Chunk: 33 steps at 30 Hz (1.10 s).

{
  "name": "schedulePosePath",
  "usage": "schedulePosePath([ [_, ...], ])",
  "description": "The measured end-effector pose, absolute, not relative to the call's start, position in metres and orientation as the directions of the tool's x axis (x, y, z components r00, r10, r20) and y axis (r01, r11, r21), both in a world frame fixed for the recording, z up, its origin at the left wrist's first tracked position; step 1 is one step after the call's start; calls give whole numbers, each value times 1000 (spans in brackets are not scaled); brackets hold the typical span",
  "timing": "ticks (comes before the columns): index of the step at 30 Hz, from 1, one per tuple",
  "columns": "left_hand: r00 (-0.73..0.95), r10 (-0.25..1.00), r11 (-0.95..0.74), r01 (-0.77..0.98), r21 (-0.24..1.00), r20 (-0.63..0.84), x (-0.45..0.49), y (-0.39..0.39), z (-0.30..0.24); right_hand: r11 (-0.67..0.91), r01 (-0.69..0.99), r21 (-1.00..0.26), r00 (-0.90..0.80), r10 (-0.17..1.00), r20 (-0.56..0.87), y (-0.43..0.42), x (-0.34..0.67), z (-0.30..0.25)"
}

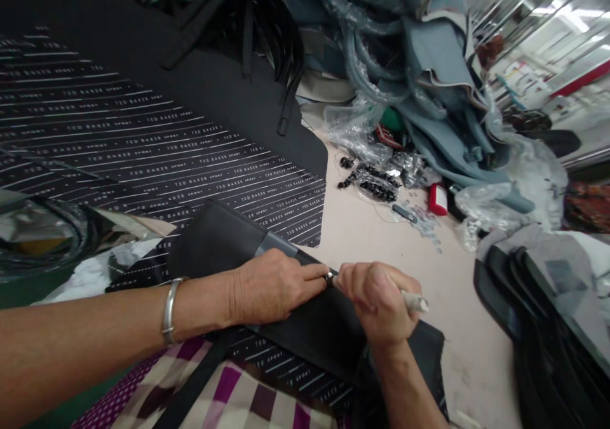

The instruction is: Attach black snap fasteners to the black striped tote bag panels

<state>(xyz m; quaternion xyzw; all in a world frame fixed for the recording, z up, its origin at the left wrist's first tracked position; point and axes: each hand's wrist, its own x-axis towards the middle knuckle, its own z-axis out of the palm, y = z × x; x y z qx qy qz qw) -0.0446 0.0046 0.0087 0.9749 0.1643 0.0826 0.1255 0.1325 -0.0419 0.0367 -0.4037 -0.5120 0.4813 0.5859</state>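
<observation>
A black bag panel [305, 333] lies before me at the table's edge, with a striped printed lining showing below it. My left hand [271, 286] rests on the panel, its fingertips pressed at a small shiny metal fitting [328, 278] along the upper edge. My right hand [376, 295] is wrapped round a hand tool with a pale round handle [415, 301]. The tool's front end meets the fitting. My fingers cover most of the tool, so I cannot tell its kind.
Black printed material [143, 143] covers the left of the table [362, 245], with black straps [271, 28] on top. Bagged black hardware [376, 181] and a red box [437, 199] lie beyond my hands. Blue-grey bag pieces [438, 67] are heaped behind; black pieces [534, 327] are stacked right.
</observation>
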Motion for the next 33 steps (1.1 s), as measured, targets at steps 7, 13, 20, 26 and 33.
schedulePosePath([
  [7, 920, 368, -906, 323, 272, 134, -46, 3, 8, 35, 82, -996, 55, 998, 40, -5, 115, 53],
  [13, 905, 390, -900, 335, 280, 170, -47, 2, 3, -9, 471, -882, -7, 1000, -14, 12, 89, 59],
  [20, 911, 388, -888, 328, 323, 141, -46, 2, 0, -40, 462, -886, 22, 999, -34, 13, 90, 55],
  [26, 909, 387, -891, 326, 315, 156, -46, 2, -2, -10, 481, -877, 21, 1000, 0, 15, 87, 57],
  [33, 905, 393, -888, 328, 322, 164, -45, 3, -3, 102, 532, -841, -37, 995, 98, 4, 90, 55],
])
